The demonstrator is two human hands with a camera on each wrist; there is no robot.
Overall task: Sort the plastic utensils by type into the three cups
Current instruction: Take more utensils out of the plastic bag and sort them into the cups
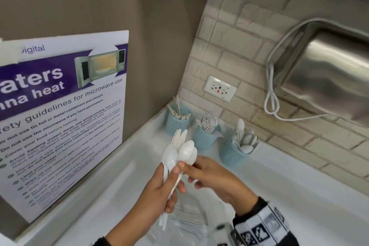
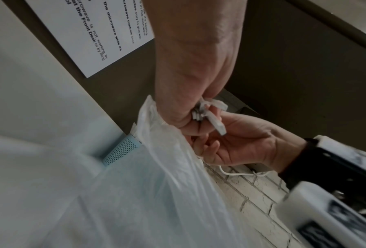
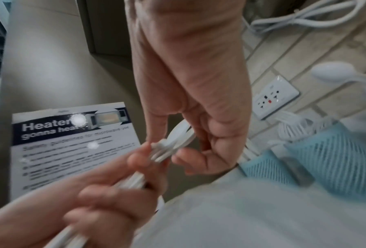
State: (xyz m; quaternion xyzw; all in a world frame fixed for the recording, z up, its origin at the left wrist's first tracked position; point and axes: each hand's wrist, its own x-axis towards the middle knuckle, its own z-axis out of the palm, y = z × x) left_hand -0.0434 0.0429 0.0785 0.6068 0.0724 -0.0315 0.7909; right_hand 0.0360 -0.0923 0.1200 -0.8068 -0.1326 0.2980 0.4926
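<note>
My left hand [image 1: 166, 187] grips a bundle of white plastic spoons [image 1: 180, 151] by their handles, bowls up, above the counter. My right hand [image 1: 186, 171] reaches in from the right and pinches one spoon at its neck; the right wrist view shows its fingers [image 3: 156, 134] on the spoon stems [image 3: 175, 140]. Three blue mesh cups stand in the corner behind: the knife cup [image 1: 176, 126], the fork cup [image 1: 204, 139] and the spoon cup [image 1: 232, 156]. In the left wrist view the handle ends [image 2: 211, 120] stick out below my left fist.
A clear plastic bag [image 1: 185, 223] with more utensils lies on the white counter [image 1: 289, 185] under my hands. A microwave safety poster [image 1: 60, 116] leans at the left. On the brick wall are a socket [image 1: 219, 88] and a steel dispenser [image 1: 329, 74] with a cord.
</note>
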